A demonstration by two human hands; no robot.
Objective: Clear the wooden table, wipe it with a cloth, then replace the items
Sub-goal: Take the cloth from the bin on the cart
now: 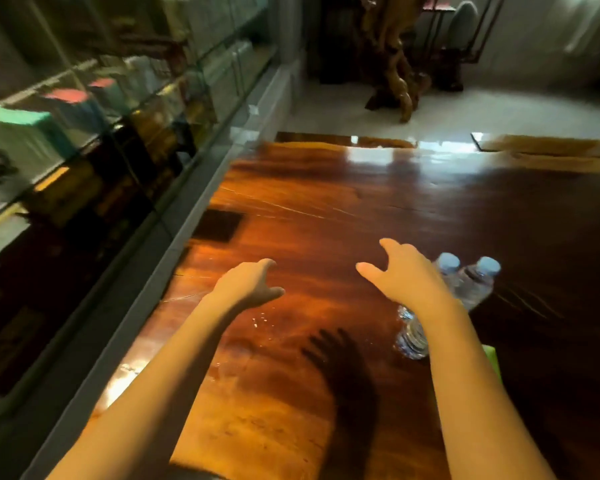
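Observation:
The glossy brown wooden table (326, 209) fills the middle of the view. Two clear water bottles with pale blue caps stand on it at the right: one bottle (478, 285) in plain sight, the other bottle (413, 336) mostly hidden behind my right forearm. My right hand (399, 271) hovers above the table just left of the bottles, fingers spread, holding nothing. My left hand (253, 285) reaches out over the table's left part, also open and empty. A bit of bright green cloth (492, 358) peeks out beside my right forearm.
A glass display cabinet (84, 133) with boxes on its shelves runs along the table's left side behind a grey ledge (187, 244). A dark square patch (219, 225) marks the table near the left edge. Beyond the far edge lie white floor and a carved wooden root stand (392, 74).

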